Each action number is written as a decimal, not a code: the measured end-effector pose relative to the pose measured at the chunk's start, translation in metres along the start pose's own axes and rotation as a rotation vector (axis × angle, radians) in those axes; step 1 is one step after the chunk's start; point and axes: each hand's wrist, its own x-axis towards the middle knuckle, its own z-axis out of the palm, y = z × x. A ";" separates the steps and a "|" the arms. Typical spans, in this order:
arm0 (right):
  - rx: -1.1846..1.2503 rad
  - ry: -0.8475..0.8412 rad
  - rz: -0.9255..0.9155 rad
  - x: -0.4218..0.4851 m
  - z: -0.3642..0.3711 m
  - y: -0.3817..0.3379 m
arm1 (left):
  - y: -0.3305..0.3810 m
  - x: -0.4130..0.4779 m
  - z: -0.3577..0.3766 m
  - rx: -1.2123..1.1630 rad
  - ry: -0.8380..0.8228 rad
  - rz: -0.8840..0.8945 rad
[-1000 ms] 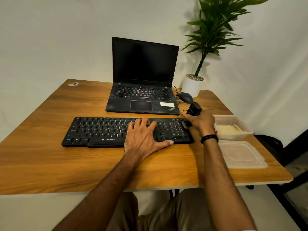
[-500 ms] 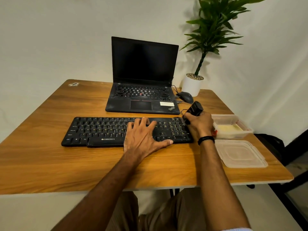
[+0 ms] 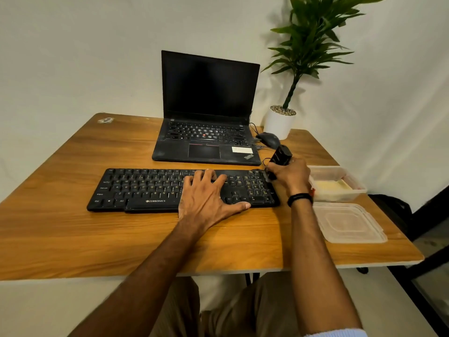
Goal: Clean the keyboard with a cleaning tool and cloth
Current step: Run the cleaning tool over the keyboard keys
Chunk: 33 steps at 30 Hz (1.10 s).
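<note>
Little changes: the left hand [image 3: 206,198] stays flat on the keyboard [image 3: 145,188], and the grip of the right hand [image 3: 290,177] still holds the cleaning tool [image 3: 281,156] toward the tabletop's [image 3: 73,239] right edge.

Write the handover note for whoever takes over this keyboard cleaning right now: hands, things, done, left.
Left hand: open, flat on the keyboard.
Right hand: grips the black cleaning tool, tip at the keyboard's far right corner.
Open container right of the keyboard holds something pale yellow, maybe the cloth; its lid lies nearer.
Done: tool picked up, at the keys; cleaned extent unclear.
Left: work the tool across the keys, then wipe with cloth.
</note>
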 end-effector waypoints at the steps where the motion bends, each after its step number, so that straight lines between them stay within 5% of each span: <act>1: 0.020 0.037 -0.017 -0.001 0.006 -0.002 | 0.000 0.000 0.000 -0.003 -0.001 -0.003; 11: -0.147 0.053 0.006 0.000 -0.002 0.008 | 0.001 0.001 0.000 0.000 -0.007 -0.006; 18: 0.019 -0.069 -0.005 -0.006 -0.010 0.007 | 0.001 0.000 0.001 -0.004 -0.003 -0.012; 21: -0.083 0.028 -0.045 -0.013 -0.002 -0.005 | 0.001 0.000 0.001 -0.003 0.004 -0.009; 25: -0.114 -0.192 -0.054 -0.022 0.015 -0.017 | 0.001 0.000 0.002 -0.003 0.006 -0.013; 29: -0.165 0.036 -0.112 -0.026 0.025 -0.023 | 0.001 0.000 0.002 -0.006 0.018 -0.012; 33: -0.232 -0.127 -0.101 -0.026 0.030 -0.028 | 0.001 0.001 0.003 -0.010 0.018 -0.013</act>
